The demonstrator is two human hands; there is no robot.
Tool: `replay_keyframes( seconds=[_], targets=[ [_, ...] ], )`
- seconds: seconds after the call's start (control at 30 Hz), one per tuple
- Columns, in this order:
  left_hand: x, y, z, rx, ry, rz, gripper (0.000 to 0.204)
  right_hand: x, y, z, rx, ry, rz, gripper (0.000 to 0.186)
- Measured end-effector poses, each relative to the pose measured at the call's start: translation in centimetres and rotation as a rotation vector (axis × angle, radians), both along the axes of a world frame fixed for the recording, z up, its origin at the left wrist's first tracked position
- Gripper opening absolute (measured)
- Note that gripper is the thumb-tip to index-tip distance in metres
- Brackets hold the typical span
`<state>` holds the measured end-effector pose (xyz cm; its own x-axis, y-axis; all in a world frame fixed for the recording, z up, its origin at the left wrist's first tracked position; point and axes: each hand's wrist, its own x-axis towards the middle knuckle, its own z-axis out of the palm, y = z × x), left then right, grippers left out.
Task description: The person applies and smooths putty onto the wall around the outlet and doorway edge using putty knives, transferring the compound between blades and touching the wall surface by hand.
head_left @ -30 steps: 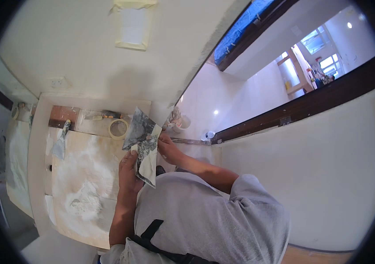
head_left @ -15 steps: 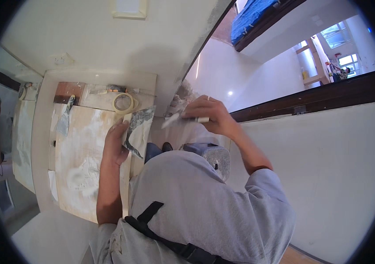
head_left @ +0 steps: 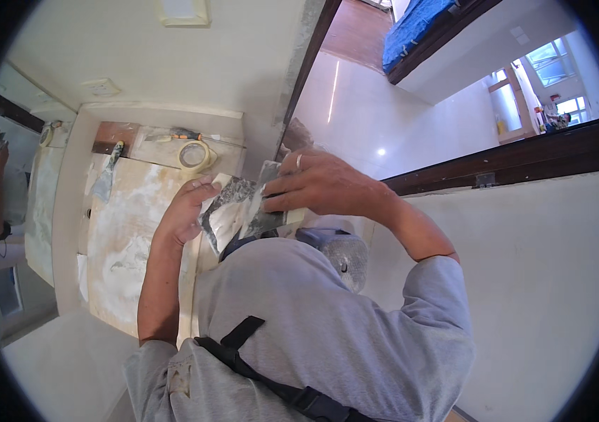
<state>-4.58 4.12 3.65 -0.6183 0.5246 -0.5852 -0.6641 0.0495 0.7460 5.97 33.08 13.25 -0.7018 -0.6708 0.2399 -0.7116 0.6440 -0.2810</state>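
My left hand [head_left: 188,209] is closed on the pale edge of a wide scraper [head_left: 226,211], whose dark metal blade carries smeared white filler. My right hand [head_left: 324,184] grips a putty knife [head_left: 258,214]; its greyish, filler-stained blade lies against or just over the scraper, and I cannot tell whether they touch. A bit of its pale handle shows below my fingers. Both tools are held in front of my body, right of a filler-smeared wooden board [head_left: 146,243].
On the ledge beyond the board lie masking tape rolls [head_left: 192,156] and an orange-handled tool [head_left: 185,133]. Another putty knife [head_left: 104,180] rests on the board's left side. A grey bucket-like container [head_left: 345,261] stands below right. A mirror [head_left: 7,183] is on the left; a dark frame [head_left: 510,158] crosses right.
My right hand has swung in leftward, bringing its putty knife to the scraper in my left hand. The scraper has shifted slightly right and tilted. The view has moved a little.
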Motion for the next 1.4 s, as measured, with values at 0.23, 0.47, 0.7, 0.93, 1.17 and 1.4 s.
replay_keyframes(
  seconds=[0.23,0.47,0.7,0.93,1.17,1.4],
  targets=[
    [0.7,-2.0,-2.8,0.103,0.046,-0.002,0.061,-0.3,-4.2,0.8,-0.090,0.029,0.026,0.050],
    [2.4,-5.2,-1.1,0.233,0.057,0.147,0.040,-0.6,-9.1,0.2,0.064,-0.063,0.098,0.044],
    [5.2,-15.1,-8.9,-0.230,0.663,0.464,0.038,-2.3,-10.9,-3.9,-0.285,-0.425,-0.019,0.041],
    [11.5,-17.7,-6.2,0.103,0.062,0.773,0.046,-0.5,-15.3,-16.0,-1.667,-1.166,-0.453,0.052],
    [15.8,-20.0,-3.7,0.111,0.054,0.824,0.041,-3.0,-18.6,-22.2,-0.746,0.276,-0.546,0.083],
    [17.5,-22.5,-3.8,0.107,0.166,0.953,0.041,-9.1,-23.1,-10.7,-1.897,-0.936,-0.412,0.058]
  ],
)
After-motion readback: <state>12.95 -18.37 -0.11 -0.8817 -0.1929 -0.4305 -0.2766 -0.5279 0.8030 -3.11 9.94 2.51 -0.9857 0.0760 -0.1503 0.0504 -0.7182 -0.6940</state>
